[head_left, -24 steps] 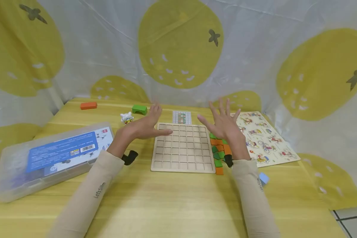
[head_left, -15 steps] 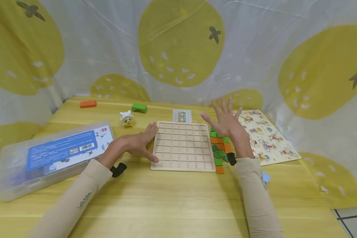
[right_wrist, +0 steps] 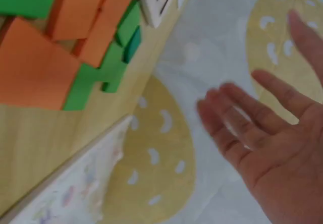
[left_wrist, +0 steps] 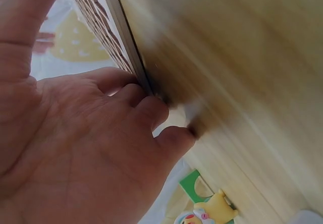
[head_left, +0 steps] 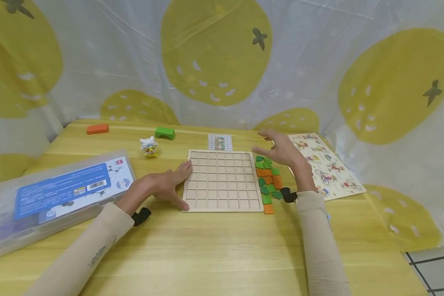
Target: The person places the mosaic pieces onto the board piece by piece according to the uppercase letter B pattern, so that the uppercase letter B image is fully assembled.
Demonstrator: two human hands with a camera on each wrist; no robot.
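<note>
A wooden grid board (head_left: pixel 222 181) lies flat on the table. My left hand (head_left: pixel 168 185) rests at its left edge, thumb at the near corner and fingertips farther up; in the left wrist view those fingers (left_wrist: pixel 151 110) touch the table beside the board's side. My right hand (head_left: pixel 285 152) hovers above the far end of a cluster of orange and green tiles (head_left: pixel 268 179), holding nothing. The right wrist view shows its fingers (right_wrist: pixel 234 118) loosely extended, apart from the tiles. Behind the board lies a small printed grid card (head_left: pixel 220 142).
A clear plastic case (head_left: pixel 70 193) with a blue label stands at the left. Farther back are a toy figure (head_left: pixel 149 147), a green arch block (head_left: pixel 165 132) and an orange block (head_left: pixel 97 129). A picture puzzle board (head_left: pixel 333 170) lies right; a patterned curtain (head_left: pixel 214 53) hangs behind.
My left hand has come down from above the board's far left to its left edge. The right hand has lowered slightly over the tiles, its fingers less spread.
</note>
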